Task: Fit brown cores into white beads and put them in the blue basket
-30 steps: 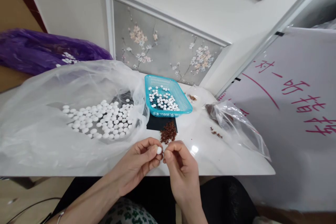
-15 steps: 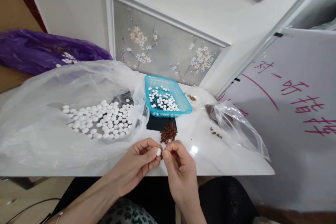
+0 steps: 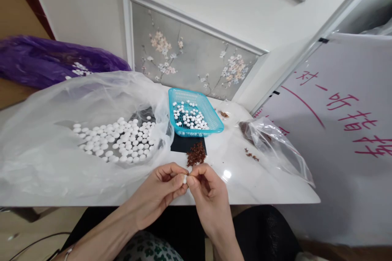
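Note:
Between its thumb and fingers my left hand pinches a small white ball, partly covered by the fingertips. My right hand is closed in a pinch, its thumb and fingertip pressed up against the ball; whatever lies between them is too small or hidden to make out. Just beyond the fingertips lies a heap of small reddish-brown pieces, partly on a black sheet. Past it stands a blue plastic basket holding many white balls. More white balls lie on the clear plastic bag to the left.
The clear plastic bag spreads over the left of the white table. A purple bag is behind it. On the right are a small clear bag and a few brown pieces. A whiteboard stands at right.
My right hand has moved slightly left, so its fingertips now meet the white ball in my left hand. Less of the ball shows. The left hand is nearly still.

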